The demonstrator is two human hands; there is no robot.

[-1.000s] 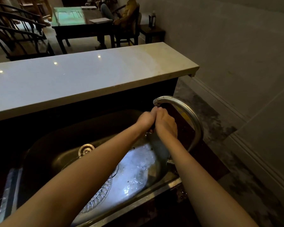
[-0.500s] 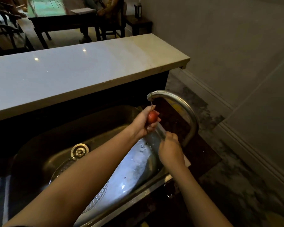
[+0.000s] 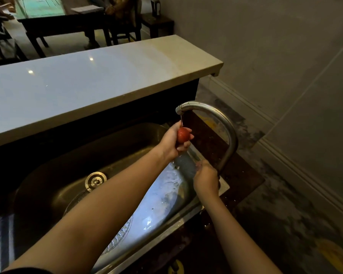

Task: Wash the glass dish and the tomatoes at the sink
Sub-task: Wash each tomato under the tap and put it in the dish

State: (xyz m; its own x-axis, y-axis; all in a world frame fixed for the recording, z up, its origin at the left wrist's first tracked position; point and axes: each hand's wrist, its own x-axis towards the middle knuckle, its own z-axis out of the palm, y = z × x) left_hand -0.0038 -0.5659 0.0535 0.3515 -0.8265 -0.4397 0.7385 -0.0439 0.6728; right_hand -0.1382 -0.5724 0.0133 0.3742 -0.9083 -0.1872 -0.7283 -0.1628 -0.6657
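My left hand grips a small red tomato right under the spout of the curved metal tap, where a thin trickle of water falls onto it. My right hand rests at the base of the tap, fingers curled round something there; what it grips is hidden by the hand. The cut-glass dish lies in the bottom of the steel sink, mostly covered by my left forearm.
A round drain sits in the sink's floor at the left. A pale stone counter runs along behind the sink. Beyond it stand a dark table and chairs. A tiled floor and a wall with a skirting board lie to the right.
A second ago both hands were together under the spout. My right hand has dropped to the tap's base, and my left hand now holds the tomato alone under a thinner trickle.
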